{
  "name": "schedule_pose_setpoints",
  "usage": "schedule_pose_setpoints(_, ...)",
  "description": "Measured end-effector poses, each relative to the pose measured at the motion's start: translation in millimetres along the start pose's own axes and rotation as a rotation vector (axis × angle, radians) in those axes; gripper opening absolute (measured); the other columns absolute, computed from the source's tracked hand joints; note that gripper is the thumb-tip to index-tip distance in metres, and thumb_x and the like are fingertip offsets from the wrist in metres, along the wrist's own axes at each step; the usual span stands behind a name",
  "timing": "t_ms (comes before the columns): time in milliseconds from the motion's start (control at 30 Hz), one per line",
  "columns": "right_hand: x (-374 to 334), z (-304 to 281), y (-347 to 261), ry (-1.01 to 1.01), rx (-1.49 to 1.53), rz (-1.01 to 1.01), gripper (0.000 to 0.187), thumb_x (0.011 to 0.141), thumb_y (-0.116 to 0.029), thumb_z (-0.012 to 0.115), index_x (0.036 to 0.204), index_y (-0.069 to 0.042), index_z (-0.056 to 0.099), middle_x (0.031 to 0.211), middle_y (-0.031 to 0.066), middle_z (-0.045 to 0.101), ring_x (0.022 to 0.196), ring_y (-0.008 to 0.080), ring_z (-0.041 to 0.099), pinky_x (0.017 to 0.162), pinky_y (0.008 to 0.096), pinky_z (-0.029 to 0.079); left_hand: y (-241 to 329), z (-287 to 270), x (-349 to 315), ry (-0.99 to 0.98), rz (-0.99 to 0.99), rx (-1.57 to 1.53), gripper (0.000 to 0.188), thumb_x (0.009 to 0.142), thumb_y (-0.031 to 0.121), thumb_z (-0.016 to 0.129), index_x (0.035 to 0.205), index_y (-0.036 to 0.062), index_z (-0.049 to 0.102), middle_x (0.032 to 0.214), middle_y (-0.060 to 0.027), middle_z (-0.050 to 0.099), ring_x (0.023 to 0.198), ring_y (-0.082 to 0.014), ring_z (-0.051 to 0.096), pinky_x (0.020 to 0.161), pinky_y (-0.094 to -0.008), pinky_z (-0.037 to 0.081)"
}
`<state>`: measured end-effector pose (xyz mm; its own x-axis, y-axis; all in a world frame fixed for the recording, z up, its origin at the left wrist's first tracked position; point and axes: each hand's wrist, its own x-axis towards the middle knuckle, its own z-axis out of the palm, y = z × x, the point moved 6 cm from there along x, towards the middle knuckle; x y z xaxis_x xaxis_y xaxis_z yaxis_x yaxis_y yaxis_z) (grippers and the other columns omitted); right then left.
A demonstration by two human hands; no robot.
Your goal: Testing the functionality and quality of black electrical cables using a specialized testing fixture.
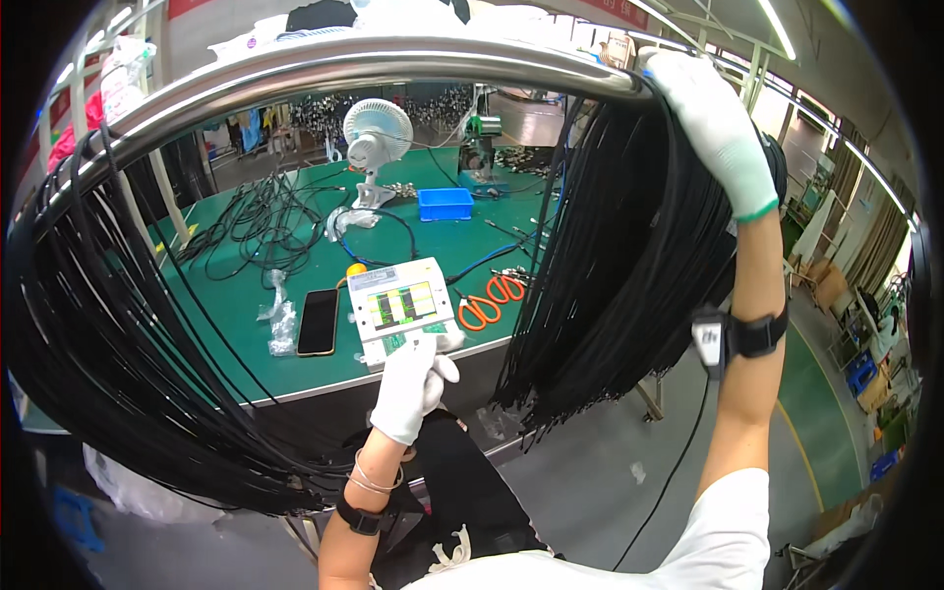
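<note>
Green-topped table (pixel 447 242), grey floor (pixel 580 477) — yellow-edged green strip (pixel 818 413) at right, lit ceiling tubes (pixel 777 28) overhead

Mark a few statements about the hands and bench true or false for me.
1. The left hand is at the lower edge of the white device. True.
2. The right hand lies flat on the green table. False: it is raised near the metal rail.
3. The phone lies left of the white device. True.
4. The blue bin sits left of the fan. False: it sits right.
5. Both hands wear white gloves. True.
</note>
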<state>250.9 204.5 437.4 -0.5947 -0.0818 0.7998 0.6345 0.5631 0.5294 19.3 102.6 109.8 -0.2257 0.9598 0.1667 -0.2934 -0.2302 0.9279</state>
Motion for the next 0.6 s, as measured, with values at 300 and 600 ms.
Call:
schedule_pose_setpoints(300, 9.0, -3.2, -41.5, 0.038, 0.086, -0.131, 0.032, 0.092, -0.019, 0.057, 0.12, -0.006, 0.064, 0.115, 0.0175, 0.063, 0.109, 0.0301, 0.06, 0.094, 0.0355, 0.046, -3.3, -10.2, 6.8, 0.03, -0.085, -0.069, 0.042, 0.102, 0.032, 0.046, 0.112, -0.0059, 0.061, 0.069, -0.0076, 0.062, 0.038, -0.0043, 0.031, 0.036, -0.021, 0.019)
schedule_pose_setpoints(600, 42.2, -26.9, -72.8, 0.041, 0.097, 0.08, 0.031, 0.083, -0.003, 0.063, 0.114, -0.004, 0.067, 0.107, 0.0115, 0.068, 0.104, 0.0206, 0.063, 0.091, 0.0318, 0.047, 8.7, -11.0, 19.5, 0.049, -0.007, -0.068, 0.042, 0.102, 0.033, 0.046, 0.117, -0.0036, 0.061, 0.069, -0.0052, 0.062, 0.039, -0.0044, 0.031, 0.038, -0.0207, 0.021)
